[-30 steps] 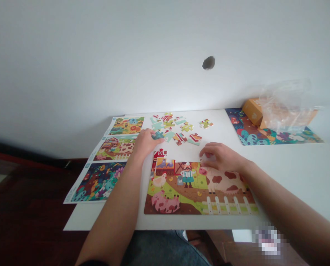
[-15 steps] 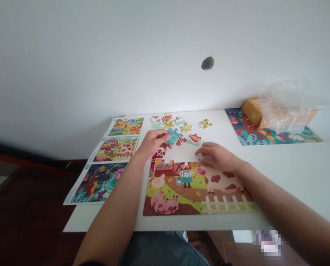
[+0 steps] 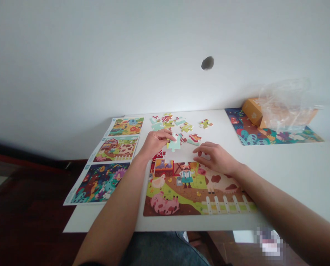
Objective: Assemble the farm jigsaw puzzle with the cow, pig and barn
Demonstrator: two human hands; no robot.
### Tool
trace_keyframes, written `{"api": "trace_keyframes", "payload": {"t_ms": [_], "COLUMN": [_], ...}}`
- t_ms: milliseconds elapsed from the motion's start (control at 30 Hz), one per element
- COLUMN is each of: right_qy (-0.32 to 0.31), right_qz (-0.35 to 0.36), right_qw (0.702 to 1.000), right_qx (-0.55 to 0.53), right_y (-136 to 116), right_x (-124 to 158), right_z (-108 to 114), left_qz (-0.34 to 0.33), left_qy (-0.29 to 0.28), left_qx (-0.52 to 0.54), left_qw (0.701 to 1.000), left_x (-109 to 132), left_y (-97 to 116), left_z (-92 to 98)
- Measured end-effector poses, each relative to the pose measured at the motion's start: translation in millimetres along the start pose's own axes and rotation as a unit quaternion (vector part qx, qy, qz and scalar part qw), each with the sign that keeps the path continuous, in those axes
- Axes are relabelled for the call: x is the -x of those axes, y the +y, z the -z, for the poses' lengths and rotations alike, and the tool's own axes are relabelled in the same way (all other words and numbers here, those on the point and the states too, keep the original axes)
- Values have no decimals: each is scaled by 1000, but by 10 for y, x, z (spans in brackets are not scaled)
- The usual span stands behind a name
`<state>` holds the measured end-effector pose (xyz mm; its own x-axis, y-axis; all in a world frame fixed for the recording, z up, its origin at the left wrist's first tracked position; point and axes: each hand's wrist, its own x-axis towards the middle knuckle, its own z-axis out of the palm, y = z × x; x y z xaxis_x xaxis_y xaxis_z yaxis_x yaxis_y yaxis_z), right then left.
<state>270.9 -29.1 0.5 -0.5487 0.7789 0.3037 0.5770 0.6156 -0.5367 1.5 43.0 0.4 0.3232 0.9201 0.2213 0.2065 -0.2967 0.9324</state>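
Between the thumb and fingers of my left hand (image 3: 157, 142) is a pale mint puzzle piece (image 3: 175, 142), held just above the upper left of the farm puzzle (image 3: 188, 192). My right hand (image 3: 213, 158) hovers over or rests by the puzzle's upper edge, near the cow's head, with fingers apart and nothing in them. The joined part of the puzzle shows a pig, a hen, a farmer, a cow and a white fence. Beyond my hands lie several loose puzzle pieces (image 3: 186, 127), some red, some green.
A printed sheet with three pictures (image 3: 116, 149) lies at the left. On the right, a dark jungle puzzle (image 3: 264, 138) carries an orange box (image 3: 252, 111) and a clear plastic bag (image 3: 284, 107). A white wall (image 3: 154, 55) with a hole stands behind the white table (image 3: 281, 166).
The piece in my left hand showed its blue-green side before; now its pale mint side faces up, slightly nearer the puzzle. My right hand has shifted slightly left.
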Motion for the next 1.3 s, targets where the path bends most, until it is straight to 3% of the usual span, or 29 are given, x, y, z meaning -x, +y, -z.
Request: {"api": "trace_keyframes", "payload": {"t_ms": [133,367,467,633,733,900,1100,1300], "right_qy": [9,24,39,115,131,100,68,77], "right_qz": [-15,-66,-122,-207,-228,-235,-221,-208], "right_qw": [999,991,984,953,943,953,960,965], "right_qx": [-39,-113,-126,-192,-205,-164,-156,-140], "right_y": [-89,-209,-190,-71,0,43,58,95], "right_x": [-2,-8,-21,-24,-19,-32,-59,-65], "right_z": [-3,-38,-61,-48,-23,-39,-143,-205], "left_qz": [-43,-49,-36,-46,-43,11,27,24], "left_qy": [-8,-112,-125,-162,-151,-107,-136,-163], "left_qx": [-22,-46,-29,2,44,-2,-123,-107], "left_qw": [999,991,991,986,987,994,983,981], "left_x": [31,107,122,119,97,67,69,76], "left_y": [72,154,177,205,188,122,43,37], "left_z": [-105,-311,-298,-206,-183,-213,-235,-209]}}
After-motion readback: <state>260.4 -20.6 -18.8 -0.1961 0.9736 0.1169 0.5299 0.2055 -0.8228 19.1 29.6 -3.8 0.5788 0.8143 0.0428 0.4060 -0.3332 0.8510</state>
